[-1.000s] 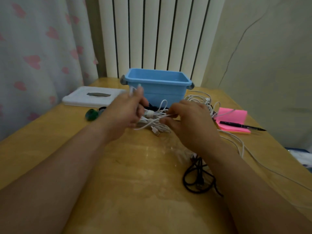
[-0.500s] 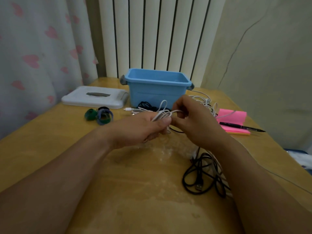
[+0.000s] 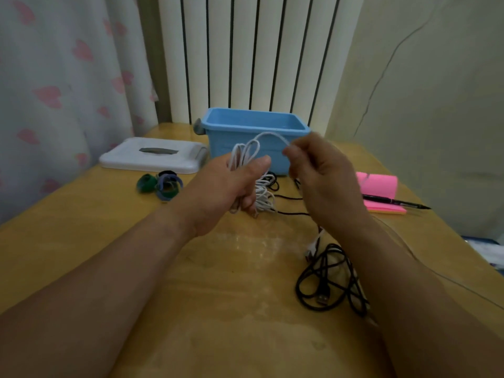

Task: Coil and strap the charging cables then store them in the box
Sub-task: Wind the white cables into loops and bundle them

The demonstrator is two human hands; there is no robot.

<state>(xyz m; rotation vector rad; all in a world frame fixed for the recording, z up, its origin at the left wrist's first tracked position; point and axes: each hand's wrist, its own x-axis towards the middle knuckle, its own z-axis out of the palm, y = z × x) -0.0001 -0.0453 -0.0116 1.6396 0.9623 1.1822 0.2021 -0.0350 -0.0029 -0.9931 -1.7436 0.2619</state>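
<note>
Home room: heart-print curtain (image 3: 54, 91), white radiator (image 3: 259, 55), wooden table (image 3: 218, 296) by wall

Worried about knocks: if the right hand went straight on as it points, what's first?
Likely the blue box, just beyond the right hand pinching the white cable; depth unclear.

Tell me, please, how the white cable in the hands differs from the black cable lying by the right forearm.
The white cable is held above the table, the left hand gripping its loops and the right hand pinching its free strand; the black cable lies on the table untouched. The white cable is gathered into even loops; the black cable is a loose tangle. Neither is in the box.
</note>
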